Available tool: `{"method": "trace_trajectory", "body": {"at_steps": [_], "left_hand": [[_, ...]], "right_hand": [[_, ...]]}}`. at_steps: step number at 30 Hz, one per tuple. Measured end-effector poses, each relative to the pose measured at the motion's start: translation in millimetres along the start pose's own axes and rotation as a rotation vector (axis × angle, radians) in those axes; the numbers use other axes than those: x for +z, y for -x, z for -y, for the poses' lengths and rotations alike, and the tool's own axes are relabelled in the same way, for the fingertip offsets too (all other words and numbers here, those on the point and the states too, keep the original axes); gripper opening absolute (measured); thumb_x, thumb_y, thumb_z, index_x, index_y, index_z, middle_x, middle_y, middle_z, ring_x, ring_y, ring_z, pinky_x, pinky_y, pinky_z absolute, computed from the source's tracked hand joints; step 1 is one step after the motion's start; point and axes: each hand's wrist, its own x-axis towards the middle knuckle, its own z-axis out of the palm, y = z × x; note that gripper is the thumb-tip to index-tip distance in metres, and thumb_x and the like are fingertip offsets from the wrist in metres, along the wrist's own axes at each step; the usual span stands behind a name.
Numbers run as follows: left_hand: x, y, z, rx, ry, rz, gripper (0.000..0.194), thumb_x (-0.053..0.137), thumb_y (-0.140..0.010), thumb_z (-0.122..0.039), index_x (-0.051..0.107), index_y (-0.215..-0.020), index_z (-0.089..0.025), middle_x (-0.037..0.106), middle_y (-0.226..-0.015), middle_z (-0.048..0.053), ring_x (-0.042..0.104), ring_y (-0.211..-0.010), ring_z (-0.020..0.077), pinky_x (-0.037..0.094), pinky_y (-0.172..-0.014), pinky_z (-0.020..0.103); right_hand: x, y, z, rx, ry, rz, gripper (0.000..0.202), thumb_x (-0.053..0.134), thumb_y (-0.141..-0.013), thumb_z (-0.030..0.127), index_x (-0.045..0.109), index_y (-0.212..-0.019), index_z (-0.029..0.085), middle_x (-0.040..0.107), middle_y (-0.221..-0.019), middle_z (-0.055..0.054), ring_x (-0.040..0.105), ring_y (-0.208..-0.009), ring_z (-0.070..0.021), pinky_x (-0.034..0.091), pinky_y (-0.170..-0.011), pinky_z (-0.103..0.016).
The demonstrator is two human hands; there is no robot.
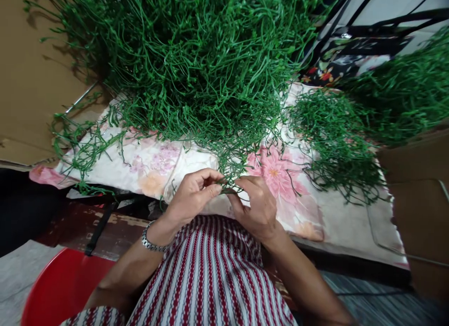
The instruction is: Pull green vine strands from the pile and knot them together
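Observation:
Thin green plastic-looking stems (229, 191) with small budded tips run between my two hands, close to the front edge of the table. My left hand (194, 195), with a metal band on the wrist, pinches one end between thumb and fingers. Opposite it, the thumb and forefinger of my right hand (257, 204) close on the other end. Just beyond my fingers, loose strands trail down from a large heap of the same green stems (196, 68). The exact grip point is partly hidden by my fingers.
A floral cloth (196, 162) covers the table. Smaller stem piles lie at right (336, 139) and left (87, 153). Cardboard (35, 83) stands at left, another cardboard box (417, 199) at right. Below left is a red basin (59, 288).

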Motion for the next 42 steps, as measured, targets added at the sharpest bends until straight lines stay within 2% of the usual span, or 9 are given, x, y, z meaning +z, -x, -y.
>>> {"method": "trace_trajectory", "body": {"at_steps": [4,9,13,15,21,26,29,35,42], "left_hand": [[-4.4,1,0,0.044,0.023,-0.048,0.003,0.061,-0.071,-0.016,0.059,-0.07,-0.014,0.05,-0.066,-0.001,0.044,-0.062,0.0089,0.035,-0.058,0.019],[-5.9,6,-3,0.031,-0.035,0.02,0.002,0.058,-0.073,-0.014,0.06,-0.074,-0.015,0.051,-0.067,-0.001,0.044,-0.061,0.0081,0.034,-0.055,0.019],[-4.2,9,-1,0.025,-0.078,0.068,0.006,0.057,-0.072,-0.012,0.061,-0.075,-0.015,0.055,-0.068,-0.001,0.047,-0.062,0.0092,0.036,-0.058,0.019],[-4.4,10,0,0.015,-0.082,0.102,0.006,0.056,-0.073,-0.013,0.061,-0.076,-0.016,0.055,-0.068,-0.001,0.047,-0.061,0.0093,0.037,-0.058,0.02],[-5.3,9,-12,0.085,-0.369,0.223,0.014,0.052,-0.08,-0.027,0.059,-0.08,-0.015,0.057,-0.073,0.001,0.051,-0.069,0.0126,0.039,-0.065,0.024],[1.5,8,-23,0.299,-0.818,0.086,0.017,0.055,-0.079,-0.031,0.056,-0.087,-0.016,0.059,-0.082,0.002,0.052,-0.08,0.0153,0.038,-0.076,0.029],[6.3,10,-17,0.307,-0.742,0.123,0.013,0.052,-0.081,-0.02,0.053,-0.093,-0.017,0.058,-0.081,0.0,0.053,-0.076,0.0112,0.04,-0.07,0.023],[8.8,9,-7,0.411,-0.787,0.066,0.011,0.044,-0.081,-0.01,0.053,-0.076,-0.015,0.05,-0.07,-0.001,0.048,-0.067,0.0098,0.037,-0.062,0.022],[-0.3,8,-13,0.447,-0.877,0.291,0.018,0.042,-0.084,-0.014,0.049,-0.068,-0.015,0.046,-0.062,-0.002,0.043,-0.059,0.0088,0.032,-0.056,0.023]], "right_hand": [[-12,-3,7,0.081,-0.149,0.118,0.044,0.059,-0.074,0.014,0.044,-0.116,0.016,0.058,-0.098,-0.011,0.055,-0.092,-0.0218,0.05,-0.076,-0.038],[-47,-25,0,0.074,-0.2,0.08,0.045,0.059,-0.072,0.011,0.049,-0.115,0.021,0.059,-0.103,-0.009,0.054,-0.099,-0.0228,0.047,-0.085,-0.041],[-51,-43,-11,-0.026,-0.324,0.378,0.047,0.054,-0.079,0.023,0.043,-0.125,0.02,0.048,-0.127,-0.01,0.04,-0.122,-0.0243,0.035,-0.101,-0.046],[-44,-44,-16,-0.028,-0.442,0.458,0.039,0.051,-0.082,0.025,0.047,-0.12,0.018,0.049,-0.127,-0.01,0.038,-0.124,-0.0231,0.033,-0.103,-0.046],[-27,-30,-19,0.073,-0.581,0.375,0.013,0.049,-0.084,0.019,0.057,-0.092,0.014,0.062,-0.088,-0.008,0.056,-0.088,-0.0166,0.046,-0.081,-0.036],[-28,-27,-14,0.057,-0.458,0.407,0.011,0.05,-0.083,0.018,0.057,-0.091,0.013,0.061,-0.086,-0.008,0.052,-0.086,-0.018,0.043,-0.079,-0.037],[-28,-26,-13,0.071,-0.442,0.4,0.009,0.049,-0.084,0.017,0.057,-0.087,0.013,0.059,-0.085,-0.008,0.051,-0.084,-0.0174,0.042,-0.077,-0.035],[-28,-21,-8,0.106,-0.288,0.453,0.009,0.044,-0.085,0.015,0.053,-0.084,0.013,0.053,-0.079,-0.007,0.046,-0.076,-0.0163,0.038,-0.07,-0.031],[-31,-16,-9,0.122,-0.376,0.635,0.016,0.039,-0.09,0.026,0.043,-0.078,0.017,0.046,-0.065,0.001,0.042,-0.057,-0.0094,0.032,-0.053,-0.021]]}}
